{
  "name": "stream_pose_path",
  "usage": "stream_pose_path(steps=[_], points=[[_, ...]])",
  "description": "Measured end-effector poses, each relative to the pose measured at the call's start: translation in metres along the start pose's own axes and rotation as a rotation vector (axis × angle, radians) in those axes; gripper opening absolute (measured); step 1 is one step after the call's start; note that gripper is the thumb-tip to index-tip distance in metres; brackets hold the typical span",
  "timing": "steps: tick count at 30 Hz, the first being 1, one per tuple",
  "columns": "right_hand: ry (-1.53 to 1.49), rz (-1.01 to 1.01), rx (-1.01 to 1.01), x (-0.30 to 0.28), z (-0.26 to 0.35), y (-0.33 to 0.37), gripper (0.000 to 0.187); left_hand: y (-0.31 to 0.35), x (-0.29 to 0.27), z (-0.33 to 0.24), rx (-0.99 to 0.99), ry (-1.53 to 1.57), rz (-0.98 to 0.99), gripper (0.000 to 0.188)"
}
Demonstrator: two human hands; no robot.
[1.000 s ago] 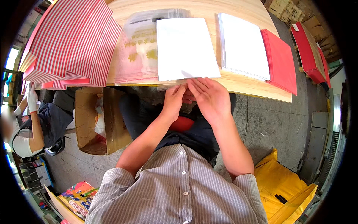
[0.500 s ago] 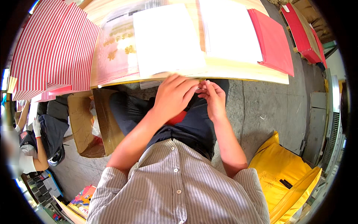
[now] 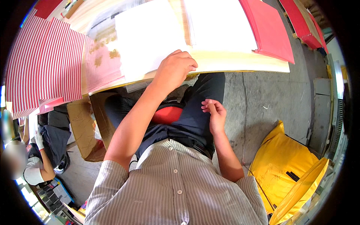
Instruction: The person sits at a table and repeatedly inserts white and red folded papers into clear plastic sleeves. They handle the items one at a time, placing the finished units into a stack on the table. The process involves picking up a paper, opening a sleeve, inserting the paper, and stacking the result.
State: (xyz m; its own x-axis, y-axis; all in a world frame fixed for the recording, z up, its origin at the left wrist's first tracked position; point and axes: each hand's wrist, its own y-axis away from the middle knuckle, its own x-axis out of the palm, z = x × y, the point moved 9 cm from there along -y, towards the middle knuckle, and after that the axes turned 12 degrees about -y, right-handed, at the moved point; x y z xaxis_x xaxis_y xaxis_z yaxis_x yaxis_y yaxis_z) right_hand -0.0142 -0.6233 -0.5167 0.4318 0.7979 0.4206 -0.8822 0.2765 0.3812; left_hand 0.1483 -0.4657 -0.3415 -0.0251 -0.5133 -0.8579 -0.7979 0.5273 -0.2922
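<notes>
My left hand (image 3: 175, 69) rests over the table's near edge, by the lower right corner of a bright white sheet (image 3: 150, 37). Its fingers are bent and pressed together; whatever may lie between them is hidden. Lower down, above my right thigh, my right hand (image 3: 216, 115) is raised with thumb and fingers curled close together. I cannot make out whether anything small is pinched there. Left of the white sheet lies a clear plastic-covered stack (image 3: 103, 62) with gold marks. A second white stack (image 3: 219, 28) and red folded sheets (image 3: 266, 32) lie to the right.
Red-and-white striped stacks (image 3: 47, 63) fill the table's left end. Beneath stands an open cardboard box (image 3: 84, 129). A yellow sack (image 3: 281, 165) lies on the floor at right. A co-worker (image 3: 35, 161) is at far left. Beyond the table, red stacks (image 3: 300, 22) sit on a pallet.
My hands have come apart. The left has gone up onto the table edge, while the right has dropped toward my thigh. The view has shifted slightly.
</notes>
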Motion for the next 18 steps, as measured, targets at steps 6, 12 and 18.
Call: stream_pose_path(steps=[6, 12, 18], points=[[0.002, 0.003, 0.034, -0.005, -0.007, -0.01, 0.023, 0.003, 0.003, -0.012, 0.06, -0.157, -0.052, 0.007], [0.02, 0.016, 0.052, -0.009, -0.01, -0.013, 0.023, 0.015, -0.005, -0.009, -0.022, -0.083, -0.146, 0.015], [-0.011, 0.019, 0.083, -0.011, -0.013, -0.018, 0.026, 0.011, -0.004, -0.006, -0.089, -0.029, -0.035, 0.013]])
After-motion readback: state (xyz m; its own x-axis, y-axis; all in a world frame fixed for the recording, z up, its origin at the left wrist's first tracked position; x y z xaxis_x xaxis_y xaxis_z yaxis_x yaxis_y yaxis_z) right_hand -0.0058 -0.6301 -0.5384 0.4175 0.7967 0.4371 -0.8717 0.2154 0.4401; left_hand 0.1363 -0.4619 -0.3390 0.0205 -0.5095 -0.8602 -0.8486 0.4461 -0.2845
